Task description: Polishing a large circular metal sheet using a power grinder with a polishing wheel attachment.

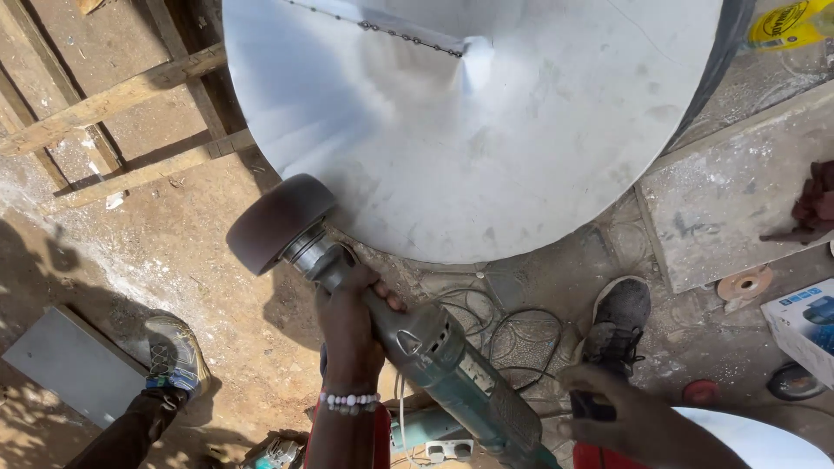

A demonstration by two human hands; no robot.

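Note:
I hold a green-grey angle grinder (443, 356) with both hands. My left hand (350, 326), with a white bead bracelet at the wrist, grips the tool's neck just behind the head. My right hand (608, 408) is closed around the dark rear handle. The grinder's round brown polishing wheel (278, 221) sits at the lower left rim of a large shiny metal cone (486, 139) with a riveted seam near its peak. Whether the wheel touches the metal I cannot tell.
My two shoes (178, 356) (618, 321) stand on dirt and patterned concrete. Black cable (512, 339) loops underfoot. Wooden beams (113, 100) lie at left, a grey slab (74, 365) at lower left. A concrete block (730, 200), spare discs (745, 283) and a tool box (804, 326) sit at right.

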